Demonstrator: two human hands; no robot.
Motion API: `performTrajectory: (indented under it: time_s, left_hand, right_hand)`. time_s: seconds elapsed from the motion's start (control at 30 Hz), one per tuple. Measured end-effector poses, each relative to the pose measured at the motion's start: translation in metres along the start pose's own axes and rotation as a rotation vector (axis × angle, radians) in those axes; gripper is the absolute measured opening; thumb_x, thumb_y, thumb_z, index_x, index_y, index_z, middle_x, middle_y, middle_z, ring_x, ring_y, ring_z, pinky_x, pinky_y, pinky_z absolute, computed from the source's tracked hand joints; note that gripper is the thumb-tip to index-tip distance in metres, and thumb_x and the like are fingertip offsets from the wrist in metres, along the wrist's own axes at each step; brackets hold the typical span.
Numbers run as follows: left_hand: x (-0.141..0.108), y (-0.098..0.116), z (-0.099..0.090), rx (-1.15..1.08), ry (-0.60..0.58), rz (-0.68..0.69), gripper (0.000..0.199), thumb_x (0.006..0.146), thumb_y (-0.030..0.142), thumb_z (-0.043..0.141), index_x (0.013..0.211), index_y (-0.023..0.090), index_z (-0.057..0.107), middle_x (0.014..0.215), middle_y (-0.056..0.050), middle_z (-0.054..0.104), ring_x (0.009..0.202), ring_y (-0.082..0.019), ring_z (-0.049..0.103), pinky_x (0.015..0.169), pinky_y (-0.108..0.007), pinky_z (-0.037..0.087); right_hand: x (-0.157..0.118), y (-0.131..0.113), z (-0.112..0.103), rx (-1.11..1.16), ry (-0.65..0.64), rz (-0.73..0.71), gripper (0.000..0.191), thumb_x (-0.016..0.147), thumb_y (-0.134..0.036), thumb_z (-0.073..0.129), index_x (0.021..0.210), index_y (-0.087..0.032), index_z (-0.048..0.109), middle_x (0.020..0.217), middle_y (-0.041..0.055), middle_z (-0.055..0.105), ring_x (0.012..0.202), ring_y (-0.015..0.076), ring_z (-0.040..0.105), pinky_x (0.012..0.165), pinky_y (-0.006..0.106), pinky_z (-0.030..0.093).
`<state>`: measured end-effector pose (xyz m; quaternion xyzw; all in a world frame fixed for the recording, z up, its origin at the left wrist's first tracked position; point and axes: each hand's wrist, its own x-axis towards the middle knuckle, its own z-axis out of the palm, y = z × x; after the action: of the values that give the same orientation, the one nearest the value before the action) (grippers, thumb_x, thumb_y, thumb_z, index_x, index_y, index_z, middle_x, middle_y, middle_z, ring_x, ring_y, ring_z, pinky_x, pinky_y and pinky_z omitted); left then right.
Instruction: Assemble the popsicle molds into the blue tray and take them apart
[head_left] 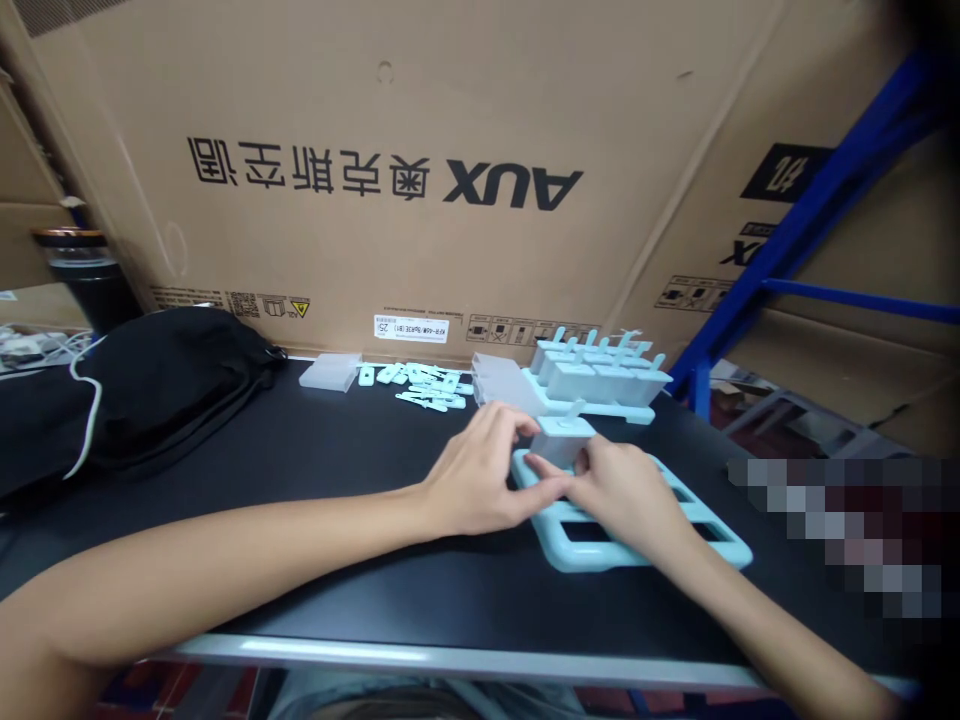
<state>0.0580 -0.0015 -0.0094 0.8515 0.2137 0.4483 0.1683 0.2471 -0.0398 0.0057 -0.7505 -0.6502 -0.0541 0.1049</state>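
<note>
An ice pop mold (pixel 561 440), translucent with a light-blue lid and stick on top, stands upright at the far left of a light-blue rack (pixel 600 553). From the left, my left hand (pixel 487 470) curls its fingers around the mold's side. My right hand (pixel 619 490) grips the mold low on its near right side, its fingers partly hidden. The rack's other visible slots hold nothing. Whether the mold is fully seated in its slot I cannot tell. Behind it, a second rack (pixel 637 413) carries several lidded molds (pixel 592 380).
Loose light-blue lids and sticks (pixel 431 385) lie between translucent molds (pixel 330 372) and more molds (pixel 502 382). At left sit a black bag (pixel 180 380) and a dark bottle (pixel 94 275). Large cardboard boxes (pixel 360 90) stand behind; a blue metal frame (pixel 817 190) rises at right.
</note>
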Motion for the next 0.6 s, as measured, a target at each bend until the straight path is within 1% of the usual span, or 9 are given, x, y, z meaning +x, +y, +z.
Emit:
performTrajectory:
  time_s: [0.03, 0.07, 0.1, 0.17, 0.23, 0.33, 0.6]
  left_hand:
    - [-0.002, -0.003, -0.004, -0.038, -0.006, -0.059, 0.048, 0.082, 0.049, 0.066, 0.114, 0.018, 0.049, 0.107, -0.008, 0.057, 0.094, -0.021, 0.057, 0.082, -0.032, 0.05]
    - [-0.002, -0.006, -0.008, -0.073, -0.023, -0.106, 0.046, 0.082, 0.048, 0.066, 0.115, 0.019, 0.05, 0.108, -0.007, 0.058, 0.094, -0.02, 0.058, 0.081, -0.032, 0.049]
    - [-0.002, -0.009, -0.01, -0.106, -0.034, -0.148, 0.04, 0.084, 0.045, 0.065, 0.113, 0.02, 0.053, 0.106, -0.006, 0.059, 0.092, -0.02, 0.059, 0.081, -0.031, 0.049]
    - [0.002, -0.015, -0.011, -0.164, -0.021, -0.228, 0.024, 0.087, 0.039, 0.063, 0.102, 0.021, 0.058, 0.099, -0.004, 0.063, 0.089, -0.019, 0.06, 0.081, -0.03, 0.048]
    - [0.006, -0.018, -0.011, -0.201, 0.03, -0.303, 0.017, 0.087, 0.036, 0.063, 0.092, 0.02, 0.061, 0.091, -0.002, 0.065, 0.086, -0.019, 0.061, 0.08, -0.03, 0.047]
    - [0.009, -0.019, -0.01, -0.221, 0.065, -0.343, 0.017, 0.084, 0.035, 0.067, 0.089, 0.019, 0.063, 0.088, -0.002, 0.066, 0.084, -0.019, 0.062, 0.076, -0.029, 0.046]
    - [0.006, -0.021, -0.009, -0.193, 0.118, -0.343, 0.021, 0.082, 0.037, 0.069, 0.092, 0.019, 0.066, 0.088, -0.002, 0.068, 0.079, -0.019, 0.062, 0.074, -0.029, 0.047]
  right_hand:
    - [-0.003, -0.011, 0.0, 0.018, -0.006, -0.037, 0.053, 0.083, -0.068, 0.046, 0.084, -0.017, 0.059, 0.071, 0.0119, 0.066, 0.07, 0.0283, 0.065, 0.056, 0.03, 0.035]
    - [-0.005, -0.022, -0.001, 0.03, -0.013, -0.074, 0.048, 0.084, -0.063, 0.048, 0.088, -0.017, 0.059, 0.072, 0.0115, 0.067, 0.07, 0.0278, 0.066, 0.056, 0.029, 0.034]
    - [-0.006, -0.033, -0.002, 0.038, -0.02, -0.106, 0.042, 0.085, -0.058, 0.049, 0.092, -0.017, 0.059, 0.074, 0.0112, 0.068, 0.071, 0.0275, 0.066, 0.056, 0.029, 0.034]
    - [-0.007, -0.051, -0.003, 0.033, -0.032, -0.132, 0.037, 0.085, -0.051, 0.051, 0.097, -0.016, 0.059, 0.079, 0.0112, 0.069, 0.073, 0.0275, 0.067, 0.057, 0.029, 0.034]
    - [-0.005, -0.063, -0.003, 0.01, -0.03, -0.117, 0.041, 0.085, -0.052, 0.05, 0.1, -0.015, 0.059, 0.082, 0.0124, 0.069, 0.075, 0.0288, 0.067, 0.057, 0.029, 0.035]
    - [-0.002, -0.067, -0.001, -0.015, -0.025, -0.099, 0.049, 0.085, -0.057, 0.048, 0.104, -0.014, 0.06, 0.082, 0.0138, 0.069, 0.076, 0.0311, 0.067, 0.059, 0.03, 0.037]
    - [0.003, -0.063, 0.002, 0.004, -0.036, -0.116, 0.048, 0.083, -0.056, 0.05, 0.108, -0.015, 0.06, 0.084, 0.0119, 0.069, 0.078, 0.0321, 0.067, 0.059, 0.03, 0.036]
